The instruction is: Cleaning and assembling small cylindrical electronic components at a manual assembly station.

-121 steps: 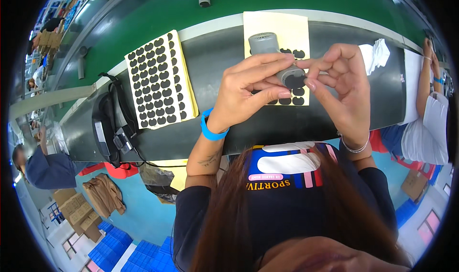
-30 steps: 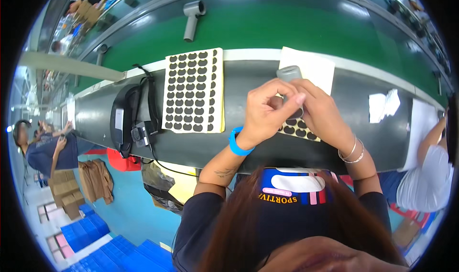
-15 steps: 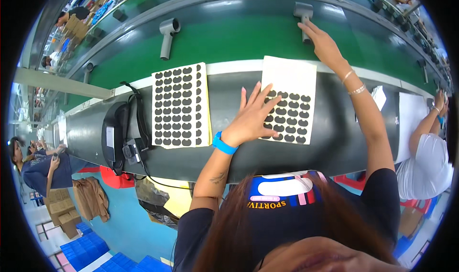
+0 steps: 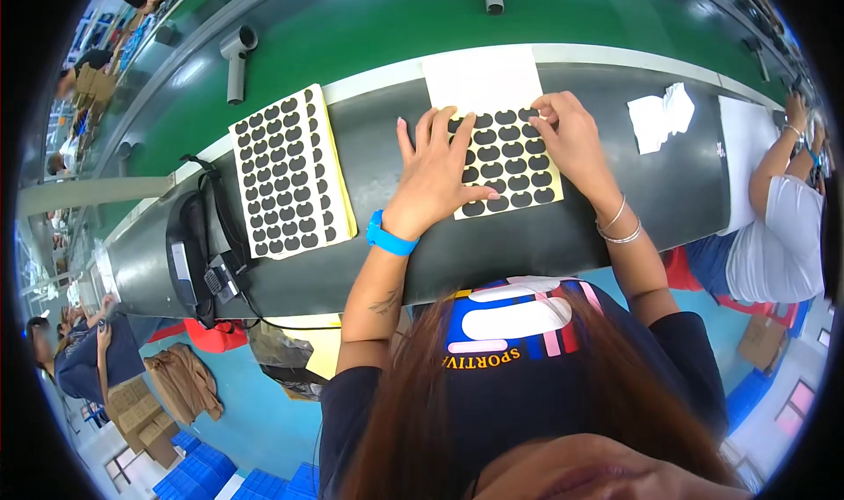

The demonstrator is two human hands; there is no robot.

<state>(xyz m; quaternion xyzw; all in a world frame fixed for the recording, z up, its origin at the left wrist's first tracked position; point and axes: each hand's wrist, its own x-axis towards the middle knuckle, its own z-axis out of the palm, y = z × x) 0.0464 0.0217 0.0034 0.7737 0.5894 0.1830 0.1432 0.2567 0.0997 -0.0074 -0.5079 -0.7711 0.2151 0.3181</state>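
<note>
A pale yellow sheet of black stickers lies on the dark worktop in front of me, its upper part bare of stickers. My left hand rests on the sheet's left side with fingers spread, holding it down and covering some of the stickers. At the top right of the sticker rows, my right hand pinches with thumb and forefinger at the edge of a black sticker. To the left lies a thicker stack of similar sticker sheets.
Beyond the worktop, a green conveyor belt carries grey hair-dryer-shaped housings. A black strapped bag lies at the left, crumpled white paper at the right. A co-worker in a white top sits further right.
My right hand has come back from a grey housing on the belt to the sticker sheet, its fingers now pinched. My left hand stays spread on the sheet. The whole view has shifted.
</note>
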